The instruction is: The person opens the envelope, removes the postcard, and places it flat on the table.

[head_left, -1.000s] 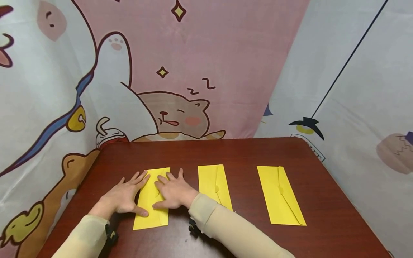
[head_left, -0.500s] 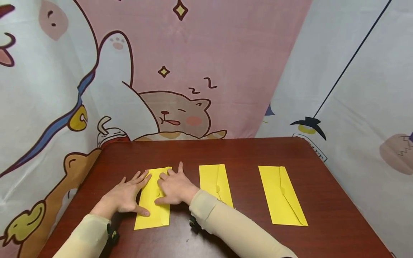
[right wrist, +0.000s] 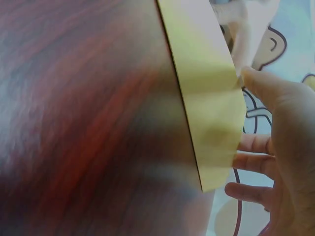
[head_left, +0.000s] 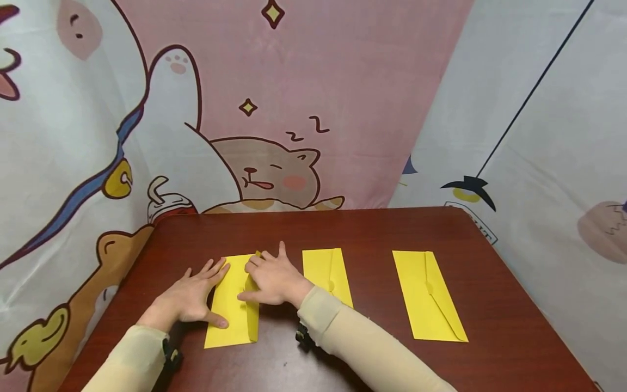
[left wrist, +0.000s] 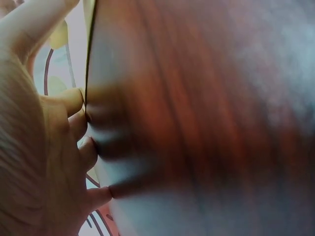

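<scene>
Three yellow envelopes lie side by side on a dark red wooden table (head_left: 372, 228). My left hand (head_left: 192, 294) lies flat beside the leftmost envelope (head_left: 230, 324), its thumb pressing the envelope's left edge. My right hand (head_left: 272, 277) rests with straight fingers on that envelope's right side, where the flap stands slightly raised against the fingers. In the right wrist view the lifted yellow flap (right wrist: 206, 98) stands between the thumb and fingers of my right hand (right wrist: 280, 147). The left wrist view shows my left hand (left wrist: 44, 147) spread on the wood (left wrist: 197, 123).
The middle envelope (head_left: 324, 269) and the right envelope (head_left: 427, 296) lie flap side up, untouched. Cartoon-print cloth (head_left: 274, 109) hangs right behind and around the table. Bare wood stretches along the far edge and the near right.
My right hand has slid a little right and away across the leftmost envelope, and the flap's edge has risen. The left hand has stayed put.
</scene>
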Demonstrator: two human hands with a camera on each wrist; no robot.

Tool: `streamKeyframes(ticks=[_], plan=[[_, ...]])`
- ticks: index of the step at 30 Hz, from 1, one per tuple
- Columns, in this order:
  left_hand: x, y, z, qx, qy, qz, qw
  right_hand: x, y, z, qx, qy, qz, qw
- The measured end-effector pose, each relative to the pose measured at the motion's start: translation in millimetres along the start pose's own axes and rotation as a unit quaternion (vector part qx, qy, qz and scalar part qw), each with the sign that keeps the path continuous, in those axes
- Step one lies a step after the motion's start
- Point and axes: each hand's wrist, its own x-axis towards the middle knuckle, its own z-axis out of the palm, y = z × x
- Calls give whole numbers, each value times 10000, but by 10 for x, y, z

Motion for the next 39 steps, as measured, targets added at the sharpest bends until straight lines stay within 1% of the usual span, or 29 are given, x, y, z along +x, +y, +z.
streamKeyframes(ticks=[3,5,15,19,22,25,29,31,34,36,39], plan=[[-4,-4,-8,-3,-11,-57,10000,-48,58,-27,39,146,12,9999],[-4,-7,-19,-7,-24,-76,10000,-79,85,-40,39,171,2,9998],[20,29,-76,-177,-187,-193,9995,-200,158,-16,309,81,115,9994],[29,80,-83,-294,-234,-330,9987,-242,170,2,336,9,124,9994],[48,155,-103,-370,-254,-523,9976,-278,179,-3,363,-60,111,9993],[95,261,-134,-285,-172,-630,9975,-303,186,-10,368,-147,99,9992],[199,425,-139,-71,127,-784,9968,-333,180,-16,291,-335,109,9990],[249,508,-132,-10,281,-936,9952,-349,172,-19,284,-481,105,9984],[306,617,-125,-113,394,-1229,9916,-373,159,-17,388,-763,105,9963],[334,679,-117,-183,407,-1389,9893,-386,151,-10,470,-933,102,9945],[367,748,-123,-260,425,-1513,9872,-395,146,-2,507,-1059,91,9930]])
